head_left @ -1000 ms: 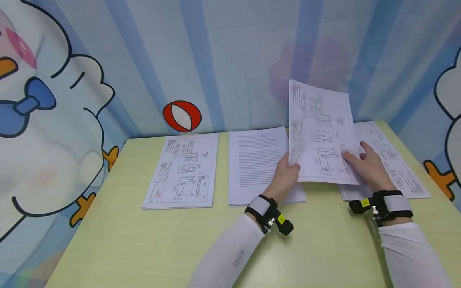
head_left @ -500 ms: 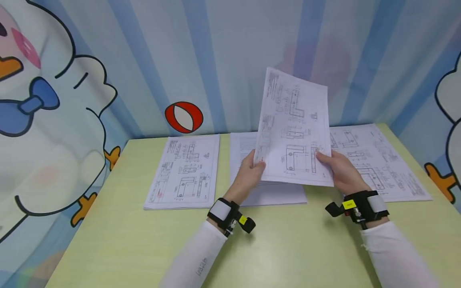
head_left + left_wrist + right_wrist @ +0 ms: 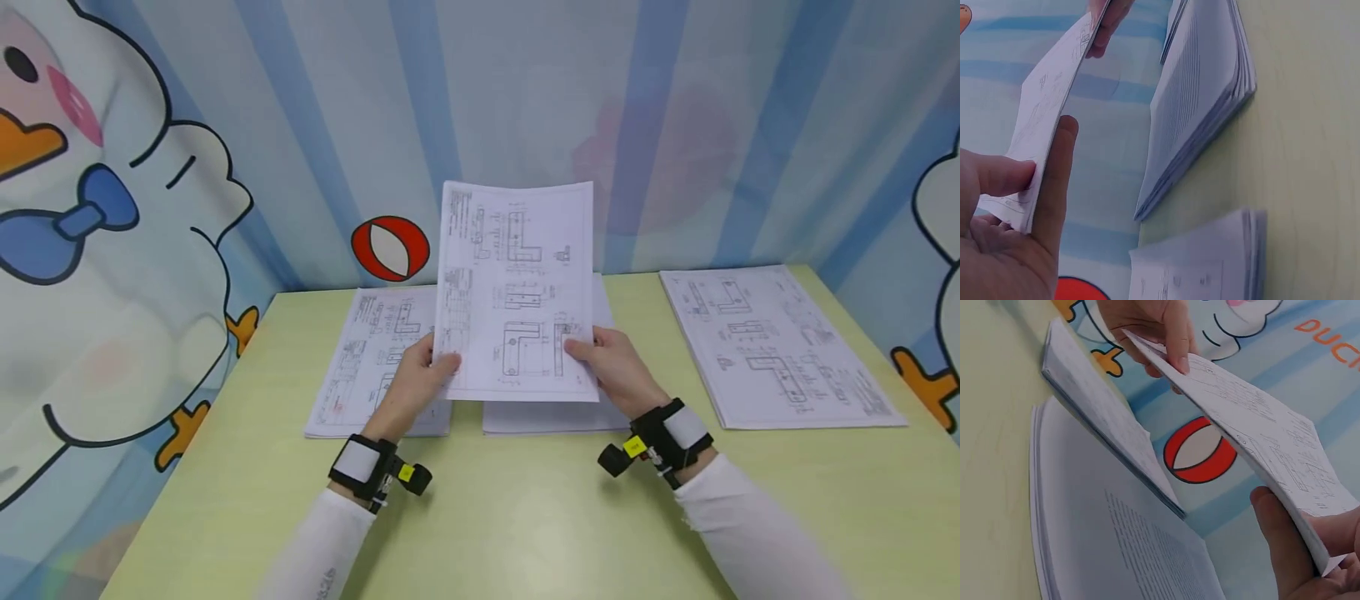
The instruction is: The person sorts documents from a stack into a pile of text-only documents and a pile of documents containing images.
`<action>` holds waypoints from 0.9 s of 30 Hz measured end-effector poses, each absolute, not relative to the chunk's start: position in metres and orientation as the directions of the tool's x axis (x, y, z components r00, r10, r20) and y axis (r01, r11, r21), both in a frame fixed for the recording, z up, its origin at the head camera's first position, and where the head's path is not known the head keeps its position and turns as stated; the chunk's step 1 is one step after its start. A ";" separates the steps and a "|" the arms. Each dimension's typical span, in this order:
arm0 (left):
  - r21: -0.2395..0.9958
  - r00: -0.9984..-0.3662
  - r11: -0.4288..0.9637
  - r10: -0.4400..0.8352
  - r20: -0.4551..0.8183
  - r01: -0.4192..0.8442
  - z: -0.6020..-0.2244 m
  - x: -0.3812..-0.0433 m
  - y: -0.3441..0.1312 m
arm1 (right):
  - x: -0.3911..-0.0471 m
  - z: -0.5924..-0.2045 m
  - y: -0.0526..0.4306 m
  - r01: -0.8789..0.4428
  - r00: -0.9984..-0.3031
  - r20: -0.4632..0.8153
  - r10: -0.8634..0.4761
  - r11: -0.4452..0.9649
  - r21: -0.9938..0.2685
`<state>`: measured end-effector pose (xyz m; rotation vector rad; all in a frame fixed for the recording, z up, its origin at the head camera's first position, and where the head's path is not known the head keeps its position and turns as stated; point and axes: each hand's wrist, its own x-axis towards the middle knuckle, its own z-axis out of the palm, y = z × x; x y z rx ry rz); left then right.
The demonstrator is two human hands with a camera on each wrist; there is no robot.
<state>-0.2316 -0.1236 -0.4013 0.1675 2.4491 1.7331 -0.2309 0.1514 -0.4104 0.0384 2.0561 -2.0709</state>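
A thin stack of printed drawing sheets (image 3: 517, 283) is held up above the table between both hands, tilted toward the head camera. My left hand (image 3: 412, 375) pinches its lower left edge, thumb on the printed face and fingers behind. On the lower right edge my right hand (image 3: 618, 367) grips the same way, as the right wrist view shows from the side. Below the sheets lies a stack of text pages (image 3: 1104, 506), mostly covered in the head view. A stack of drawings (image 3: 337, 383) at the left is partly hidden behind the left hand and the held sheets.
Another stack of drawings (image 3: 780, 350) lies at the right end of the pale yellow-green table (image 3: 525, 517). Behind the table hangs a blue striped curtain (image 3: 525, 100) with cartoon ducks and a red ball print. Each wrist carries a strapped camera.
Both hands have carried the held sheets leftward from over the right stack to over the text pages and the left stack's edge. The right stack is now uncovered; the sheets stand straighter.
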 end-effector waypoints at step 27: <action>0.707 -0.974 0.672 -0.116 -0.194 -0.221 -0.417 -0.236 -0.266 | -0.251 -0.436 0.018 0.099 -0.984 -0.144 -0.110 0.338 -0.936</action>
